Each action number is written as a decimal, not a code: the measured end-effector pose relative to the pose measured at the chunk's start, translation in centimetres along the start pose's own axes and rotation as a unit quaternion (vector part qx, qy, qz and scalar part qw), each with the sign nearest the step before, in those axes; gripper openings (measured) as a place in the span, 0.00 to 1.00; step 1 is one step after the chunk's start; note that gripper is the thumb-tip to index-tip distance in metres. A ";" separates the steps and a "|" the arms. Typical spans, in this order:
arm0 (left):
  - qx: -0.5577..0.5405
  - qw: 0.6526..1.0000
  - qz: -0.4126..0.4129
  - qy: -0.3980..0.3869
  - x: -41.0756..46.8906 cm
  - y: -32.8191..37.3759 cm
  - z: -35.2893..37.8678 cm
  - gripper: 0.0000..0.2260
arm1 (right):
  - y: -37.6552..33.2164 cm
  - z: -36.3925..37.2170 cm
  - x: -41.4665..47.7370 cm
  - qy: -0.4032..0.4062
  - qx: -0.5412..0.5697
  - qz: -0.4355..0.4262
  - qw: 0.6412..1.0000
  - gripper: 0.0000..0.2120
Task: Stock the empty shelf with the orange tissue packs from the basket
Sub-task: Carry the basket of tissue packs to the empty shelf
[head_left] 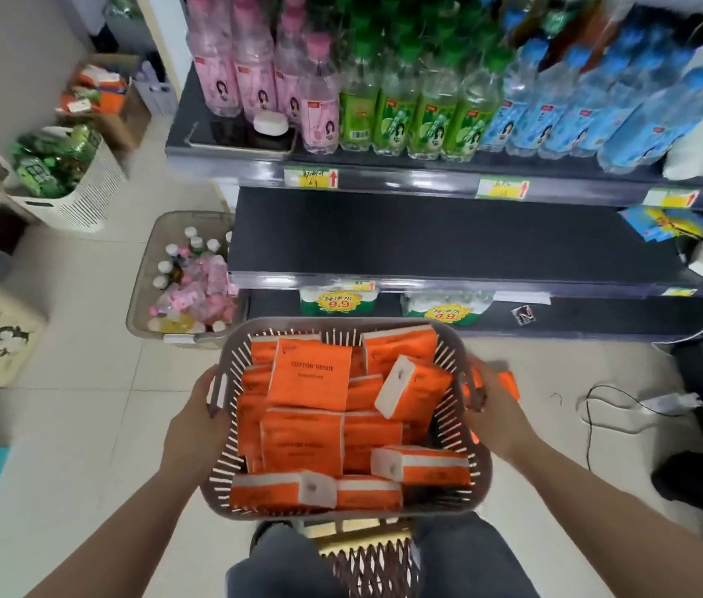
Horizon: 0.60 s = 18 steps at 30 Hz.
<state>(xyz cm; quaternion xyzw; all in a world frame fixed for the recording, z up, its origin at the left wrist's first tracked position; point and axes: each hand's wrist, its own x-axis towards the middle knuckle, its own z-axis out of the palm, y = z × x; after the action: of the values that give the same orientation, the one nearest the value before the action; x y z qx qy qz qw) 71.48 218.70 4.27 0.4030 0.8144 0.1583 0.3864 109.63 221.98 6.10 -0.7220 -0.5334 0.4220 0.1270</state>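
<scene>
Left hand (pixel 196 418) grips the left handle of the grey-brown slotted plastic basket (pixel 341 323); its fingertips are hidden inside the handle slot. Right hand (pixel 492 407) is curled round the opposite handle, fingers motion-blurred. Between the two grips, orange plastic-wrapped tissue packs (pixel 308 375) lie jumbled in the basket; one label reads "COTTON TISSUE". Just beyond the right fingers is a blurred orange shape (pixel 509 381), identity unclear. Ahead of both grips is the bare dark shelf board (pixel 427 235), its right end cluttered and cut off.
</scene>
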 end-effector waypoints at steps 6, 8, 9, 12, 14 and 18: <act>-0.004 0.999 -0.046 0.006 1.0 3.5 5.2 0.24 | 4.8 -1.5 7.6 -0.034 0.004 -0.025 0.999 0.30; -0.014 0.998 -0.058 0.001 2.5 3.8 6.8 0.24 | 6.3 -1.1 9.7 -0.055 0.015 -0.015 0.998 0.30; -0.018 0.998 -0.066 -0.004 3.5 3.7 7.7 0.24 | 7.2 -0.6 10.9 -0.061 0.014 -0.006 0.998 0.31; -0.038 0.995 -0.084 -0.033 7.1 2.4 10.6 0.28 | 10.1 1.8 14.3 -0.073 0.012 0.018 0.997 0.34; -0.050 0.993 -0.089 -0.057 10.1 1.0 12.7 0.30 | 12.0 4.1 16.8 -0.063 0.015 0.021 0.998 0.34; -0.061 0.990 -0.105 -0.066 15.8 -2.5 17.1 0.27 | 15.7 8.8 21.7 -0.040 0.031 0.059 0.997 0.30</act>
<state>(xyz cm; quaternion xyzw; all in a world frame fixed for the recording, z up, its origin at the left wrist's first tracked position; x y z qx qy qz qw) 77.17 228.52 -16.22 0.3003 0.8138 0.1386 0.4779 115.16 232.39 -19.51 -0.7306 -0.4813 0.4734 0.1027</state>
